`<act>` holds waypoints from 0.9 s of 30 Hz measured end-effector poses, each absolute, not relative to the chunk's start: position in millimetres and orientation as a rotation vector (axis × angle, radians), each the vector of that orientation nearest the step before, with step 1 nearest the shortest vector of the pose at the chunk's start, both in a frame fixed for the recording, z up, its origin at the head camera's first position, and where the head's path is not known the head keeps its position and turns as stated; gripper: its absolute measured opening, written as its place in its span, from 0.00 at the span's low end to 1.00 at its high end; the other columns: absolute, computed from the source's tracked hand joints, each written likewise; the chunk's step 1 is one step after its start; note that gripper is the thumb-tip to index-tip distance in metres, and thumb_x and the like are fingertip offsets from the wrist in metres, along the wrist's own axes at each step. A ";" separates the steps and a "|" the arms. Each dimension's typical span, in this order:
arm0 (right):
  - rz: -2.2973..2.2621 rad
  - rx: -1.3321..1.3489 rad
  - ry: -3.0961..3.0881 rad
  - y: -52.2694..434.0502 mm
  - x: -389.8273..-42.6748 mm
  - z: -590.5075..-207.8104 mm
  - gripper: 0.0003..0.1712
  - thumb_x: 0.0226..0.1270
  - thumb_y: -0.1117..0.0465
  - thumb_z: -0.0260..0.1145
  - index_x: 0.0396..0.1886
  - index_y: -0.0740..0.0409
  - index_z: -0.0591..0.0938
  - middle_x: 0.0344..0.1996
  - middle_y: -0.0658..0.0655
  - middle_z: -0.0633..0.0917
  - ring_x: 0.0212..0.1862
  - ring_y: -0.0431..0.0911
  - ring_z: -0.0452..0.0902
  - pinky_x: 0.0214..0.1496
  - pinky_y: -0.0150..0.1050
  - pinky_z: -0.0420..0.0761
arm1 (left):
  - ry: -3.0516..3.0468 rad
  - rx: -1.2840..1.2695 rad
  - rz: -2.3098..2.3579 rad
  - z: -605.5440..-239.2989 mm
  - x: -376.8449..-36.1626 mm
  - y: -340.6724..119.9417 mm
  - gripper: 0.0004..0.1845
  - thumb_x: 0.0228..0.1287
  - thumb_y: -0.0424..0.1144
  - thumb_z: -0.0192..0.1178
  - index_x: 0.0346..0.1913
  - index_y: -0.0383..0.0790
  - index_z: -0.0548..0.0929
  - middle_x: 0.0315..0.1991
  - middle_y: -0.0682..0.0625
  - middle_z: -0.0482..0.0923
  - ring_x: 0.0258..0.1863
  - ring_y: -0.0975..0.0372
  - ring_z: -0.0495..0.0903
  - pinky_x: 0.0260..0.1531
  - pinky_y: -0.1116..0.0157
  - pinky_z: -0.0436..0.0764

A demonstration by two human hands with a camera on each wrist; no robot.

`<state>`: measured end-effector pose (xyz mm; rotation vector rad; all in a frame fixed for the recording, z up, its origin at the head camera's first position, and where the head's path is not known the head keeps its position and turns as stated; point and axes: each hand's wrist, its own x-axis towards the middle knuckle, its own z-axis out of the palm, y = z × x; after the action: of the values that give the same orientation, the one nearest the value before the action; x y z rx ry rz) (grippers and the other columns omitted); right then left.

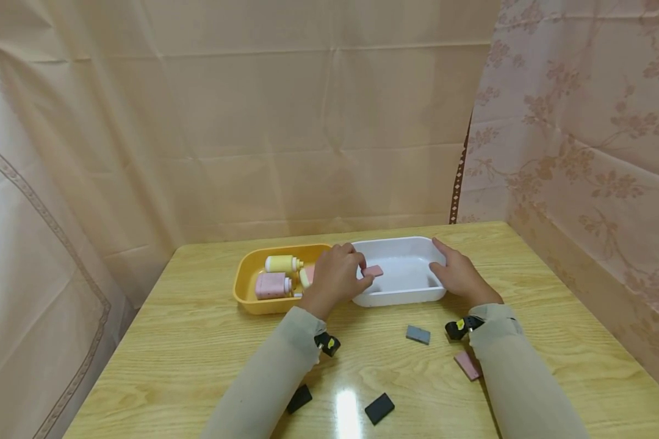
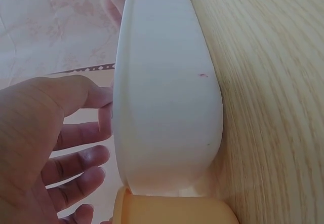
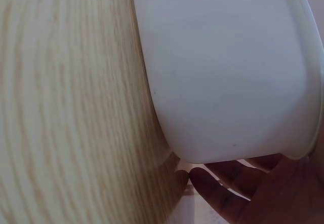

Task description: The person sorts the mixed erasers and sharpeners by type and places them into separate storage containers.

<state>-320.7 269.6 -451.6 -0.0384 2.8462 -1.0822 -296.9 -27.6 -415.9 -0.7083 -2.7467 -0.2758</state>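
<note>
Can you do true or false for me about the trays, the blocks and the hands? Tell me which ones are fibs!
1. The right hand holds the white tray. True.
2. The grey block sits in the white tray. False: the grey block lies on the table.
3. A yellow bottle lies in the orange tray. True.
4. The left hand is flat on the table. False: the left hand's fingers are curled, at the white tray.
5. A black block lies on the table. True.
</note>
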 end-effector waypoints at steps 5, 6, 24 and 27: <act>-1.090 -0.030 2.844 268.8 -320.1 -450.6 0.43 0.81 0.56 0.54 0.86 0.51 0.44 0.83 0.67 0.51 0.81 0.69 0.47 0.76 0.68 0.55 | -2.741 -0.713 -0.260 -416.7 -297.9 -27.4 0.17 0.64 0.63 0.66 0.36 0.54 0.90 0.40 0.57 0.80 0.36 0.61 0.73 0.36 0.63 0.77; -1.089 -0.028 2.844 268.8 -319.9 -450.5 0.43 0.81 0.56 0.54 0.86 0.51 0.44 0.83 0.67 0.51 0.81 0.69 0.47 0.76 0.68 0.55 | -2.737 -0.716 -0.254 -417.0 -298.1 -27.4 0.17 0.64 0.63 0.66 0.36 0.54 0.89 0.39 0.57 0.80 0.36 0.61 0.73 0.36 0.63 0.77; -1.088 -0.039 2.855 271.5 -320.8 -452.1 0.42 0.81 0.56 0.53 0.86 0.51 0.44 0.83 0.67 0.51 0.81 0.69 0.48 0.77 0.67 0.55 | -2.754 -0.703 -0.261 -414.7 -300.2 -28.4 0.16 0.64 0.62 0.67 0.35 0.54 0.88 0.41 0.57 0.80 0.37 0.61 0.73 0.39 0.62 0.77; -1.090 -0.034 2.854 271.5 -320.8 -451.8 0.43 0.81 0.56 0.53 0.86 0.50 0.44 0.83 0.67 0.51 0.81 0.68 0.48 0.77 0.67 0.55 | -2.769 -0.700 -0.266 -414.1 -300.1 -28.1 0.16 0.65 0.62 0.66 0.35 0.54 0.87 0.42 0.57 0.80 0.38 0.61 0.73 0.40 0.62 0.77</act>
<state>-320.8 271.5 -451.8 -0.0335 2.8537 -1.0896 -300.1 -28.1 -414.1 -0.7001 -2.7689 -0.2661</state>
